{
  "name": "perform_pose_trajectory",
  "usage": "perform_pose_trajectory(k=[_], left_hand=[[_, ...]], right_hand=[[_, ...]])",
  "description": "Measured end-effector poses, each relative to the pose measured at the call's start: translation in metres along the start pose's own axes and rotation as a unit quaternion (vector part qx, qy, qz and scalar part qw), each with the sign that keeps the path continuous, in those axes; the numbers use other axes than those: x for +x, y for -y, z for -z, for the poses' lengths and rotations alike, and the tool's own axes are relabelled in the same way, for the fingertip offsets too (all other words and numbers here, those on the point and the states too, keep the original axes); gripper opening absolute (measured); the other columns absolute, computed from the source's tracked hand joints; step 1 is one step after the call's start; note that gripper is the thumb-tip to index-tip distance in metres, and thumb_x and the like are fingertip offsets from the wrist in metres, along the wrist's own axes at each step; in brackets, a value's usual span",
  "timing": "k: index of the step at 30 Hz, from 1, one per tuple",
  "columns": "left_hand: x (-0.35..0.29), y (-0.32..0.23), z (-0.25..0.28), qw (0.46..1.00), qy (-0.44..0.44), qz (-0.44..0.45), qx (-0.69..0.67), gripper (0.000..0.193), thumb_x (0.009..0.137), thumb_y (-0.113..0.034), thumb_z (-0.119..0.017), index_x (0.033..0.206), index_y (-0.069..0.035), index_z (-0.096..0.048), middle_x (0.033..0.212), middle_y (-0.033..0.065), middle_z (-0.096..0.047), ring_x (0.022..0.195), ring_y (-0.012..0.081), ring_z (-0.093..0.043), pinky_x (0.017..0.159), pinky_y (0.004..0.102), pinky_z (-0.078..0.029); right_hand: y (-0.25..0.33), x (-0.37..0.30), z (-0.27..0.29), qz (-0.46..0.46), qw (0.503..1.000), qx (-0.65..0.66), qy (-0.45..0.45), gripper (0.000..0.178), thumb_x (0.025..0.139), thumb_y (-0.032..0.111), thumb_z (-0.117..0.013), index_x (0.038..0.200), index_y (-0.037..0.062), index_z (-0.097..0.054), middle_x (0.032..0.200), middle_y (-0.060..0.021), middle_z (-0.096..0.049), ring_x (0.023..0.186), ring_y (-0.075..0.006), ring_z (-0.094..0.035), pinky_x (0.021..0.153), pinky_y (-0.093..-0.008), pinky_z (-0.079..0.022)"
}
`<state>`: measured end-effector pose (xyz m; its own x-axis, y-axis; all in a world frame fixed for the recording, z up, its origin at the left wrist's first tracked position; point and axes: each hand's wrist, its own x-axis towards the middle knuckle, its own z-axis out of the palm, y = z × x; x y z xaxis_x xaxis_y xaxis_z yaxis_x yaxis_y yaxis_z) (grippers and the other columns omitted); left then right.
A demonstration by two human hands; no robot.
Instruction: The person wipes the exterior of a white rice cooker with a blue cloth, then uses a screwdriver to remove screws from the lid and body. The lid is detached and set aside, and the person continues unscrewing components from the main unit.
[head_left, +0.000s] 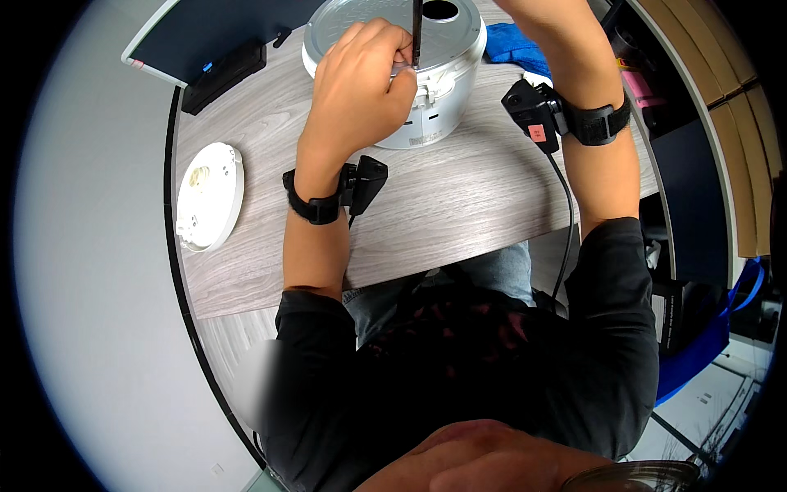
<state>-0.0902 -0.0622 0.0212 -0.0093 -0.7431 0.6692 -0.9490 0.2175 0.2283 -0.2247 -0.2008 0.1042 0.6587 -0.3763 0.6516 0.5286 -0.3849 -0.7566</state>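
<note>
A white round appliance body [426,107] with a grey circular top [369,25] stands at the far middle of the wood-grain desk [459,213]. My left hand [365,82] lies on its near rim, with thumb and fingers pinched around a thin dark tool shaft [416,33] that stands upright on the rim. My right forearm [574,66] rises past the appliance and leaves the top edge, so my right hand is hidden. Both wrists wear black straps with small black devices [537,111].
A white round disc-shaped part [209,195] lies at the desk's left edge. A black oblong object [225,74] and a dark board [213,33] sit at the far left. A blue cloth [512,45] lies right of the appliance. A black cable [567,221] hangs from my right wrist.
</note>
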Motion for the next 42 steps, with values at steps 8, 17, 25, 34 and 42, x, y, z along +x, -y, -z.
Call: perform_pose_trajectory(k=[8,17,25,34,42], left_hand=[[0.004,-0.001,-0.002,1.000,-0.002,-0.007,-0.002,0.011,0.073,-0.003,-0.061,0.083,-0.003,-0.063,0.083,0.0087,-0.064,0.080,0.0284,-0.060,0.070,0.0396,-0.049],[0.005,0.000,-0.003,1.000,0.000,-0.006,-0.005,0.011,0.073,-0.004,-0.061,0.084,-0.003,-0.064,0.083,0.0085,-0.064,0.081,0.0284,-0.060,0.071,0.0399,-0.049],[0.003,-0.003,-0.001,1.000,0.000,0.017,-0.023,0.010,0.077,-0.008,-0.068,0.085,-0.004,-0.064,0.083,0.0073,-0.064,0.080,0.0267,-0.060,0.070,0.0383,-0.049],[0.002,-0.001,0.003,0.996,-0.006,-0.035,-0.081,0.015,0.086,-0.009,-0.069,0.097,0.000,-0.062,0.091,0.0089,-0.061,0.088,0.0252,-0.058,0.080,0.0340,-0.046],[-0.008,-0.048,0.003,0.999,-0.032,-0.028,0.024,0.012,0.085,-0.003,-0.070,0.095,-0.001,-0.065,0.089,0.0085,-0.063,0.084,0.0243,-0.058,0.075,0.0344,-0.046]], right_hand=[[0.020,-0.006,0.019,-0.002,0.997,-0.033,0.072,0.037,0.088,0.004,-0.075,0.120,-0.0029,-0.058,0.088,0.0004,-0.062,0.075,-0.0062,-0.060,0.065,-0.0221,-0.051],[0.005,-0.001,0.002,0.022,0.993,-0.116,-0.020,0.040,0.089,0.001,-0.073,0.125,-0.0043,-0.058,0.094,-0.0026,-0.065,0.079,-0.0091,-0.062,0.072,-0.0246,-0.054],[0.000,-0.001,0.004,0.046,0.999,-0.016,-0.014,0.033,0.090,-0.001,-0.072,0.121,-0.0038,-0.060,0.094,-0.0029,-0.066,0.082,-0.0095,-0.064,0.074,-0.0243,-0.056],[-0.003,-0.014,0.027,0.049,0.995,0.027,-0.080,0.027,0.089,0.001,-0.075,0.113,-0.0019,-0.063,0.092,-0.0018,-0.067,0.079,-0.0077,-0.063,0.072,-0.0224,-0.053],[-0.009,-0.052,0.052,0.054,0.983,0.064,-0.163,0.024,0.088,0.001,-0.076,0.109,-0.0005,-0.065,0.088,-0.0004,-0.068,0.077,-0.0071,-0.061,0.069,-0.0231,-0.050]])
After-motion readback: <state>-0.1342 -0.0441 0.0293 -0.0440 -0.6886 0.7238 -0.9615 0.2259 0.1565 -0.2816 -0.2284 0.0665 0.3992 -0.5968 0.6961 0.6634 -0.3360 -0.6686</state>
